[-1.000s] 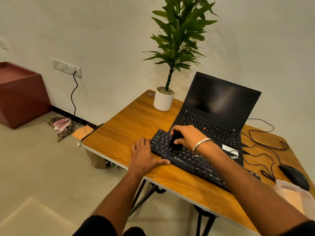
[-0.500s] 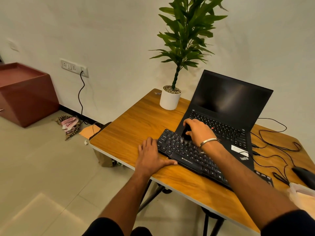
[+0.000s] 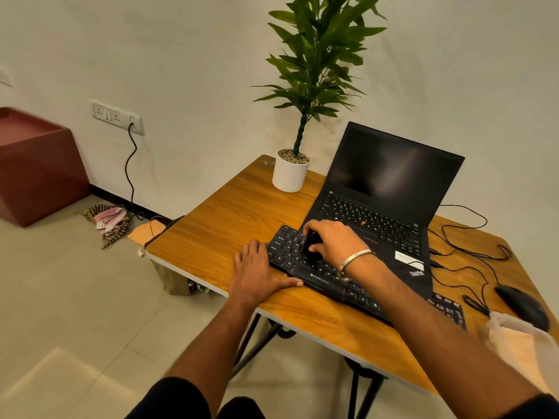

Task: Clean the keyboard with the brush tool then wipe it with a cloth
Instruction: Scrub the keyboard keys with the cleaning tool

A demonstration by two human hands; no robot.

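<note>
Brushing a black keyboard [image 3: 326,275] beside a laptop [image 3: 381,207].
Right hand [image 3: 335,241] gripping upright brush tool [image 3: 311,244] on keys; left hand [image 3: 257,275] flat, fingers straight, bracing keyboard's left end.

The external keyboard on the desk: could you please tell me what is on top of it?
On the keyboard rests the right hand, gripping a dark brush tool. The forearm crosses its right part. Covered keys and the bristles cannot be seen.
</note>
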